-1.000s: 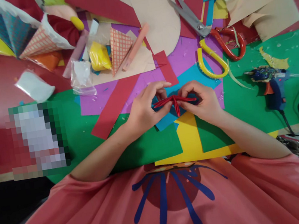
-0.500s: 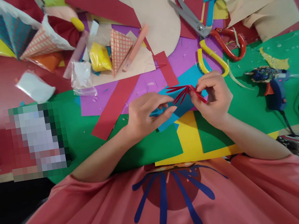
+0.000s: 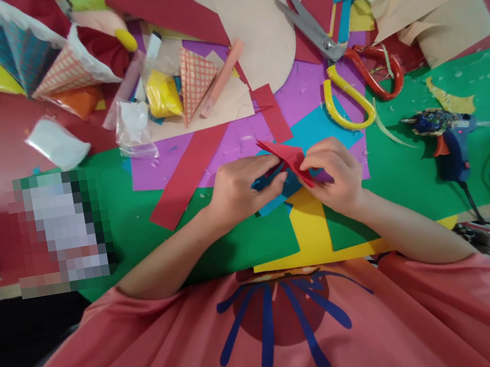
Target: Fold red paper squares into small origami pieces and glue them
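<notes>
A folded red paper piece (image 3: pixel 291 156) with pointed, layered folds is held up over blue and green sheets. My right hand (image 3: pixel 336 176) pinches its right end between thumb and fingers. From the other side my left hand (image 3: pixel 246 189) has thumb and forefinger around the paper's left folds; the other fingers curl under and are partly hidden. Beneath lies a blue sheet (image 3: pixel 271 201). Just beyond my hands are large scissors (image 3: pixel 330 49) with one yellow and one red handle, blades partly apart.
A blue glue gun (image 3: pixel 450 145) with a black cord lies at the right on a green sheet (image 3: pixel 480 84). Red strips (image 3: pixel 192 176), bagged clay (image 3: pixel 163 94), a checked cone (image 3: pixel 197 82), larger cones (image 3: pixel 72 65) and beige paper scraps (image 3: pixel 444 3) cover the far side. A blurred-out object (image 3: pixel 66 227) lies left.
My right hand has moved left and slightly down, turning the red paper so a broad face shows. Its left folds now lie between my left fingers, which have barely moved.
</notes>
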The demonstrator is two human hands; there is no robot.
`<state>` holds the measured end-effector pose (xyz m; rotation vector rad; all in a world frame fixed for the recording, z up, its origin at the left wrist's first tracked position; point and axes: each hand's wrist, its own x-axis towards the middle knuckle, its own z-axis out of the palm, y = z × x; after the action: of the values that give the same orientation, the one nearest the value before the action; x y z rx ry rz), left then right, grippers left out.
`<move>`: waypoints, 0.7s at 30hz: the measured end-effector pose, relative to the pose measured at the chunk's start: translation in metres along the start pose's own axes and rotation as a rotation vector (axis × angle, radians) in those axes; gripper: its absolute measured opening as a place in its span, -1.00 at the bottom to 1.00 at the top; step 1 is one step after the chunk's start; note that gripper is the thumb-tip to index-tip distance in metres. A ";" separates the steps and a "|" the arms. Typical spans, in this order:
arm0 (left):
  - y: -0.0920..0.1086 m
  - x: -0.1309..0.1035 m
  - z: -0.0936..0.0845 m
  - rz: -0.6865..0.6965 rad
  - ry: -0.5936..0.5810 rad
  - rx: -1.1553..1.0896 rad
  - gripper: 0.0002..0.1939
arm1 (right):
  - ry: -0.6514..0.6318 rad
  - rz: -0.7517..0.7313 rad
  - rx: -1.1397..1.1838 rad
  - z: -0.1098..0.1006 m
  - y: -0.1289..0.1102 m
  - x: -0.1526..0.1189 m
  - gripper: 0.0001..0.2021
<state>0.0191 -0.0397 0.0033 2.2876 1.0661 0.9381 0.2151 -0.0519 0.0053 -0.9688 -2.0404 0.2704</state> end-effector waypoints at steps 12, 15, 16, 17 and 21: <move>-0.002 0.006 -0.001 -0.157 0.055 -0.107 -0.80 | -0.089 -0.099 0.027 -0.002 0.005 0.002 -0.82; -0.004 0.007 -0.001 -0.152 0.084 -0.138 -0.81 | -0.101 -0.082 0.028 -0.003 0.007 0.001 -0.79; -0.004 0.007 -0.001 -0.154 0.084 -0.143 -0.81 | -0.098 -0.081 0.027 -0.002 0.007 0.001 -0.79; -0.003 0.007 -0.001 -0.156 0.081 -0.147 -0.81 | -0.090 -0.087 0.024 -0.002 0.007 0.001 -0.80; -0.002 0.007 0.000 -0.178 0.055 -0.170 -0.80 | -0.054 -0.128 -0.004 0.000 0.007 0.003 -0.80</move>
<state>0.0214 -0.0330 0.0050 2.0053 1.1455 0.9843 0.2179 -0.0454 0.0035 -0.8375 -2.1431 0.2263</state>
